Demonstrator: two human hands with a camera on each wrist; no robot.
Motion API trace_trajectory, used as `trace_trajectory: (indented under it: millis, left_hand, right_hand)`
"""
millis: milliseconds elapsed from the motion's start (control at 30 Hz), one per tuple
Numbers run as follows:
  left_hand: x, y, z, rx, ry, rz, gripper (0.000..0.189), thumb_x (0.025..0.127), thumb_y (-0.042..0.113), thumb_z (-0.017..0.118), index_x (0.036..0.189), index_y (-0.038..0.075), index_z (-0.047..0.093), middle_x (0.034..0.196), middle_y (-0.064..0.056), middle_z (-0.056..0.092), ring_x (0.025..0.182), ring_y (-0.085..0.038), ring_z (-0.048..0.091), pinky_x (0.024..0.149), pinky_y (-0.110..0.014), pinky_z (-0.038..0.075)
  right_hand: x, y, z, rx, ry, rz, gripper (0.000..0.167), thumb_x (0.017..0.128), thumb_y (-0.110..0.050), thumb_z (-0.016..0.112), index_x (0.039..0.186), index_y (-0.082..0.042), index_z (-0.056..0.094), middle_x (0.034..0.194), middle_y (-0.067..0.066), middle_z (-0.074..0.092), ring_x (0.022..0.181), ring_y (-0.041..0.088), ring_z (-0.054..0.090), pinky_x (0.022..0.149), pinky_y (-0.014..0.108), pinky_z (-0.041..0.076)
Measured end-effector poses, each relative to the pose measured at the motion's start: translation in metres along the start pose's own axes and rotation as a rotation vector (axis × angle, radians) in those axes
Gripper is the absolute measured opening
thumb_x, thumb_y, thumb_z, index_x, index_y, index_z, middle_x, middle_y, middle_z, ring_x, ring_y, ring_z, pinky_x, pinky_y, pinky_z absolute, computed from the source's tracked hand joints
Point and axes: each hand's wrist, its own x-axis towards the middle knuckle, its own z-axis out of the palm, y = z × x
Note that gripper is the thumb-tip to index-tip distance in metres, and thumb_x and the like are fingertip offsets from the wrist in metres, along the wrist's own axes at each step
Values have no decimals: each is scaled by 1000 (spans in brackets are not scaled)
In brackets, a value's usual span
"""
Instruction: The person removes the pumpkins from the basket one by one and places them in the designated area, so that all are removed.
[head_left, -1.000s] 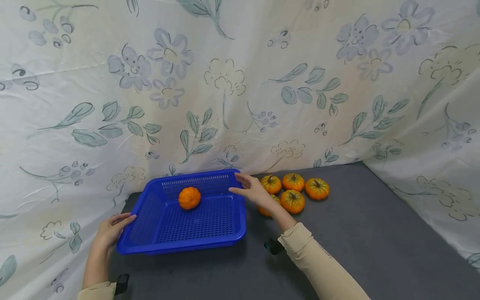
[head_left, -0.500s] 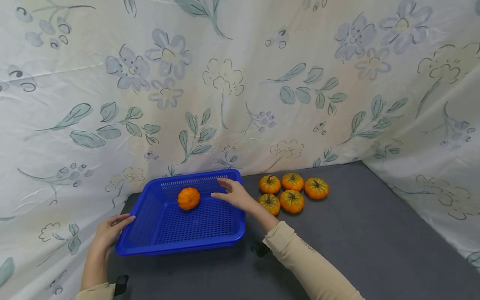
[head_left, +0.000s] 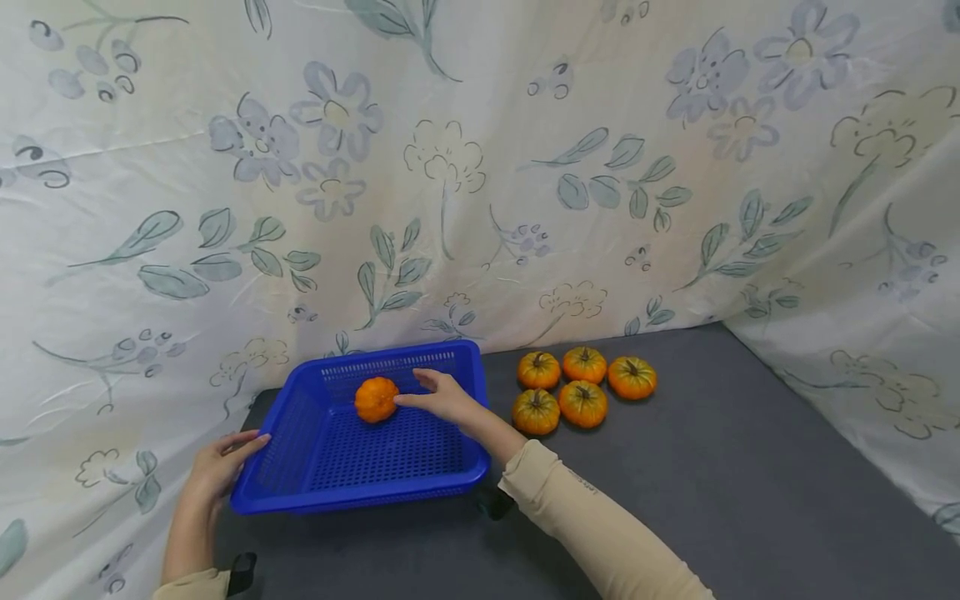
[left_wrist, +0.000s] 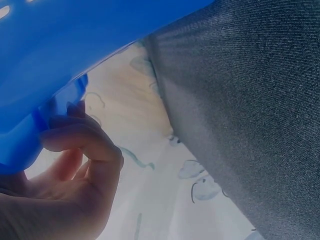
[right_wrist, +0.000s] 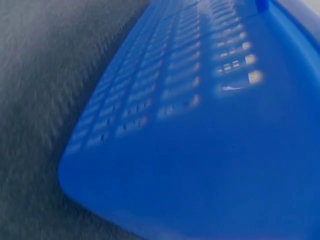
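A blue slotted plastic basket (head_left: 352, 497) stands on the dark table, with one orange pumpkin (head_left: 374, 400) inside, toward its back. My left hand (head_left: 214, 468) holds the basket's left rim, thumb on top; in the left wrist view the fingers of the left hand (left_wrist: 82, 155) curl beneath the blue rim (left_wrist: 90, 50). Over the basket's right side reaches my right hand (head_left: 447, 400), its thumb and fingers apart. The thumb tip is right beside the pumpkin; whether it touches cannot be told. Only the basket's slotted side (right_wrist: 200, 150) fills the right wrist view, without the hand.
Several orange-green pumpkins (head_left: 584, 404) sit grouped on the table (head_left: 720, 467) to the right of the basket. A floral cloth (head_left: 480, 167) hangs behind the table and along its right side. Dark straps (head_left: 242, 573) sit at the sleeve cuffs.
My right hand has moved left from above the basket's right rim to beside the orange pumpkin inside. The left hand stays on the rim, and the basket has hardly moved.
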Motion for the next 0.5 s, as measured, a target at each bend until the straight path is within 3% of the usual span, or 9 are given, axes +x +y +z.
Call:
trace_trajectory:
  millis: [200,400,500]
  left_hand:
    - [1,-1,1,9,9,3,79,90,40,67,145,-7,35,86,6,63,72,-5,62,66,-28,56]
    - [3,-1,1,8,6,10,80,90,41,68,145,-7,34,89,4,63,72,-5,62,66,-28,56]
    - [3,-2,1,27,14,21,80,91,41,67,144,-8,35,97,-6,65,73,-5,61,66,-27,55]
  right_hand:
    - [7,-7,6,45,25,53,77,89,-40,70,151,-12,35,157,7,36,146,28,32,117,51,29]
    - [9,-28,1,118,2,47,74,90,-37,70,151,-13,36,157,6,36,147,26,31,119,49,27]
    - [10,-39,-1,150,-13,32,72,91,-36,69,151,-14,37,157,5,36,147,26,31,119,48,27]
